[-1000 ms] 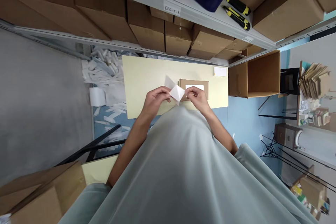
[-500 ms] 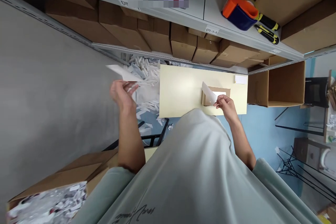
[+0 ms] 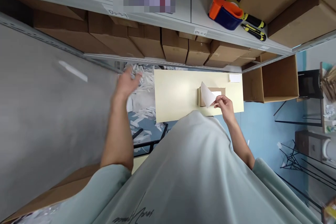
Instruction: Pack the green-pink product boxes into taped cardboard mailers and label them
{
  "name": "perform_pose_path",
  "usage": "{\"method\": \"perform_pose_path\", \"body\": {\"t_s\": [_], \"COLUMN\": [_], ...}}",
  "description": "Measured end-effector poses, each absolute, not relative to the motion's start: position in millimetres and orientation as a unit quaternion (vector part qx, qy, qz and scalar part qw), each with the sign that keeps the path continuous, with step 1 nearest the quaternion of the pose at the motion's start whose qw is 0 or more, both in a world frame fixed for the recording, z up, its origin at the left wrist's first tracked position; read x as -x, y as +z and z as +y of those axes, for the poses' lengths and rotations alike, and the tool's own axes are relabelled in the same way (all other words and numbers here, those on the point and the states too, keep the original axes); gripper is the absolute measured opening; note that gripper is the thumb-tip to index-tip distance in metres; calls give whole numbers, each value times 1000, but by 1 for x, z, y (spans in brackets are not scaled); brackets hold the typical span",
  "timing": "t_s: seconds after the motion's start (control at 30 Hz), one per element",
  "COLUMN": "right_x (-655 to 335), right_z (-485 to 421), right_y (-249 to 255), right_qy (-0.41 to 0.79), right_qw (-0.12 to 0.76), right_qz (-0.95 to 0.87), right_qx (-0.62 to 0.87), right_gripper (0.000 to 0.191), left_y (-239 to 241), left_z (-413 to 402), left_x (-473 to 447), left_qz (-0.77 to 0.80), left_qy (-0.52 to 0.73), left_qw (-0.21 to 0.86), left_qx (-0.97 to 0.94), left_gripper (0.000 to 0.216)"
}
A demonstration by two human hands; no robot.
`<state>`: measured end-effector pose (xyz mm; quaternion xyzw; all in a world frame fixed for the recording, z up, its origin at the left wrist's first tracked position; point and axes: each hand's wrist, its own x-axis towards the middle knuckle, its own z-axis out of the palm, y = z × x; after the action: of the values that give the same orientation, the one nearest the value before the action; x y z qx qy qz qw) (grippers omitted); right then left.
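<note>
Pinching a white sheet [image 3: 207, 95] at its near corner, my right hand [image 3: 223, 105] held it just over the box [image 3: 222, 90] on the table [image 3: 175, 94]. My left hand [image 3: 127, 83] was out left, fingers spread and empty, with a blurred white strip [image 3: 72, 70] in the air further left.

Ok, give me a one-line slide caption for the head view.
Right hand pinches a white label over a cardboard box on the yellow table; left hand spread open, blurred white strip beyond.
</note>
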<state>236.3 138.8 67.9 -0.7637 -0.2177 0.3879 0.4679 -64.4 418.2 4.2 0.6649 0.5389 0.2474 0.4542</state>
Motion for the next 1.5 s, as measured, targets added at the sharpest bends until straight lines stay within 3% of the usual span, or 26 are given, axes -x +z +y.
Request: {"method": "perform_pose_path", "body": {"t_s": [0.07, 0.17, 0.27, 0.37, 0.47, 0.7, 0.83, 1.17, 1.37, 1.5], "right_x": [-239, -244, -249, -254, -263, -326, -362, -394, -423, -443], "right_z": [137, 133, 127, 117, 106, 95, 93, 87, 77, 71], "right_y": [64, 59, 52, 42, 32, 23, 17, -19, -30, -31], "right_qy": [325, 221, 169, 167, 197, 357, 462, 488, 411, 234], "right_qw": [465, 426, 340, 261, 237, 352, 361, 405, 364, 348], "right_qz": [-262, -384, -516, -591, -615, -477, -419, -337, -365, -381], "right_qx": [781, 789, 768, 744, 726, 722, 693, 696, 752, 824], "right_gripper": [25, 15, 10, 14, 20, 30, 38, 42, 34, 30], "left_y": [-7, -10, 0, 7, 6, -11, -16, -19, -37, -47], "left_z": [384, 306, 242, 216, 213, 198, 187, 170, 159, 147], "left_x": [29, -33, -81, -108, -121, -145, -156, -179, -181, -190], "left_qz": [559, 418, 379, 416, 451, 500, 529, 514, 548, 564], "left_qy": [224, 176, 208, 242, 246, 235, 240, 206, 127, 136], "left_qw": [529, 741, 803, 795, 773, 702, 656, 641, 584, 611], "left_qx": [-598, -494, -410, -370, -372, -450, -481, -532, -586, -539], "left_gripper": [40, 54, 64, 62, 56, 55, 55, 47, 42, 51]}}
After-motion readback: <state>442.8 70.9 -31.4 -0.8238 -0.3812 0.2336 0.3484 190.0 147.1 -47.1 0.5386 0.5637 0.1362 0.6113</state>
